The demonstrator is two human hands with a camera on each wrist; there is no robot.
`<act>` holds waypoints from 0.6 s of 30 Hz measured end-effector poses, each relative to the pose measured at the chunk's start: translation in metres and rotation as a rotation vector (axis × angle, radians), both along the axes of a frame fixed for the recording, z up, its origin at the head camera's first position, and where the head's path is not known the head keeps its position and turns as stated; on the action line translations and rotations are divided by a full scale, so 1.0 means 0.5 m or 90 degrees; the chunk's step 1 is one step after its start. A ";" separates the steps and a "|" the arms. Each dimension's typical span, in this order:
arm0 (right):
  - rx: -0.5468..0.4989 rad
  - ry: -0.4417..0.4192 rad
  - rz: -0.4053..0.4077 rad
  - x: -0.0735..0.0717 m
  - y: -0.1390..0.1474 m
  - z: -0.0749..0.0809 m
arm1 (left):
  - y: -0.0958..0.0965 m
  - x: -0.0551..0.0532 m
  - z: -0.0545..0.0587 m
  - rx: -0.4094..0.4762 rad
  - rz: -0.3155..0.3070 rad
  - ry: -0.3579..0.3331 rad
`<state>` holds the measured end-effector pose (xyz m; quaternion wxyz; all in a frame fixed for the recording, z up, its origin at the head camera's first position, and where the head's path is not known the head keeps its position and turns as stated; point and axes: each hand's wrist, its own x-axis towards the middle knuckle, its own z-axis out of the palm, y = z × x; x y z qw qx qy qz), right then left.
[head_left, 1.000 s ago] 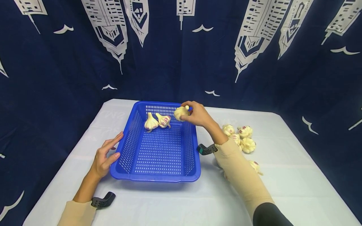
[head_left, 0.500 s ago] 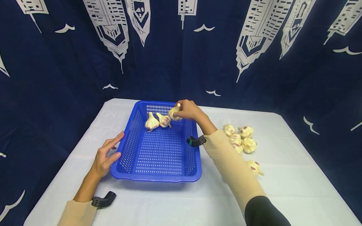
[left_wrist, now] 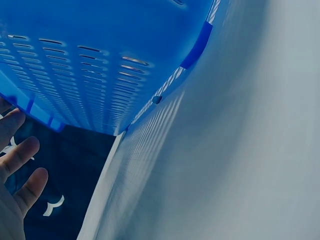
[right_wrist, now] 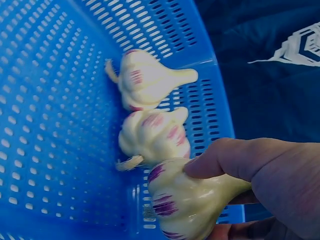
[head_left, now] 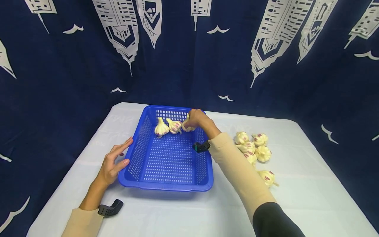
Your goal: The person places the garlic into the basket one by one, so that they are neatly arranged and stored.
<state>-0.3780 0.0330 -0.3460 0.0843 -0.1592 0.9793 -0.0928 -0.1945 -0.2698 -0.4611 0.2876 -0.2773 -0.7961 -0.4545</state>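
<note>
Resting inside the back right corner of a blue basket [head_left: 170, 158], a garlic bulb [right_wrist: 182, 197] was pinched by the right hand [head_left: 199, 119], the thumb pressed on its upper side and other fingers below; the gap between them was the bulb's own width. Its neck pointed toward the palm. Whether its base met the basket floor could not be told. Just beside it stood a middle bulb [right_wrist: 152, 135] and, next along the back wall, a far bulb [right_wrist: 145, 80].

The right forearm, in a beige sleeve [head_left: 240, 168], reached diagonally over the basket's right rim, the hand angled downward from the wrist, which bore a black band [head_left: 201, 146]. The left hand [head_left: 110, 166] lay at the left rim, fingers extended and thumb spread well apart, its fingertips against the rim.

To the right, loose bulbs [head_left: 263, 153] lay on the white-covered desk [head_left: 311, 200], partly behind the sleeve. A navy curtain [head_left: 177, 72] with white building motifs hung behind.
</note>
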 end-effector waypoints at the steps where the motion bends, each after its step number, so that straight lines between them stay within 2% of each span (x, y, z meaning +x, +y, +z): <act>1: -0.001 -0.003 -0.001 -0.002 -0.001 -0.004 | 0.000 0.000 -0.001 0.000 0.001 -0.001; 8: 0.010 -0.014 -0.012 -0.009 -0.007 -0.027 | -0.003 -0.006 -0.006 -0.009 0.010 -0.017; 18: 0.016 -0.020 0.000 -0.009 -0.011 -0.027 | 0.002 -0.003 -0.001 0.019 0.019 -0.004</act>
